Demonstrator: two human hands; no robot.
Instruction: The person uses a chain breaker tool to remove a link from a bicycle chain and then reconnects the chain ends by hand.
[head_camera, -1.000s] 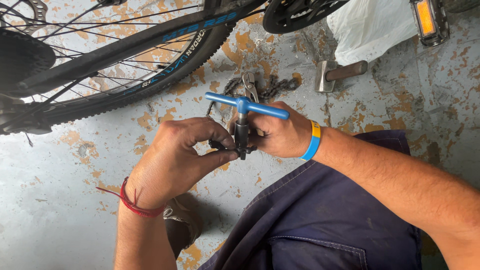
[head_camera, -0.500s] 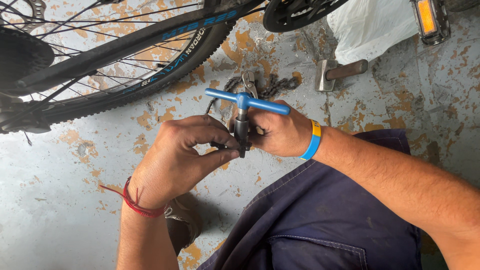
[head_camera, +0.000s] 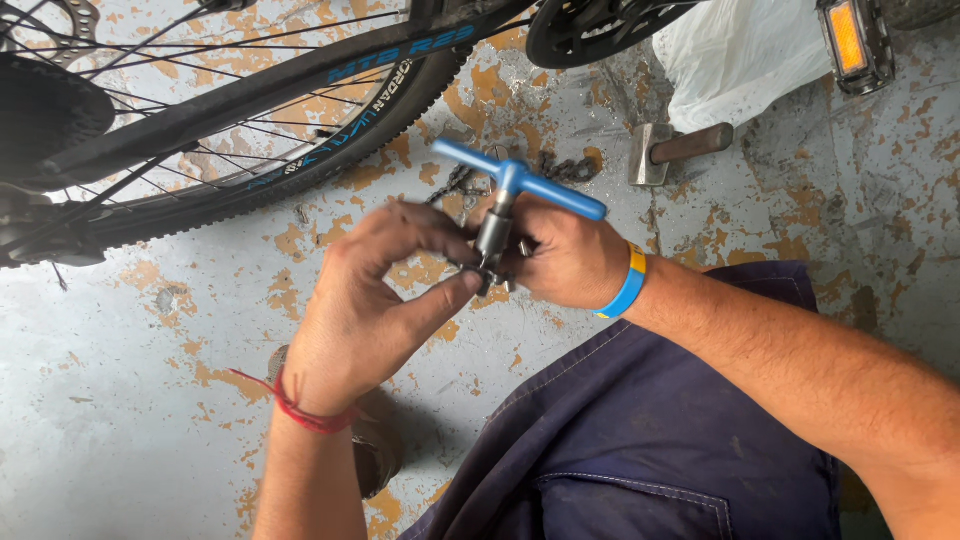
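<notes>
1. Dark blue work clothing (head_camera: 650, 440) was seen nearest the camera, covering the person's lap at the lower right.
2. The left hand (head_camera: 370, 310), with a red thread round its wrist, was held curled over the floor, its fingertips (head_camera: 465, 285) pinched on small metal parts at the foot of the tool.
3. The right hand (head_camera: 565, 260), with a blue and yellow wristband (head_camera: 628, 285), was closed round the dark shaft of a chain tool (head_camera: 500, 225), just beside the left hand and touching it.
4. The tool was held upright above the floor, its blue T-handle (head_camera: 520, 180) slanted across the top.
5. A loose chain (head_camera: 565, 168) was seen lying on the patchy grey floor (head_camera: 150, 420) behind the hands.
6. A hammer (head_camera: 675, 150) lay further off, near a white bag (head_camera: 740, 55).
7. A bicycle wheel (head_camera: 250, 130) and a pedal (head_camera: 850, 40) were seen farthest away.
</notes>
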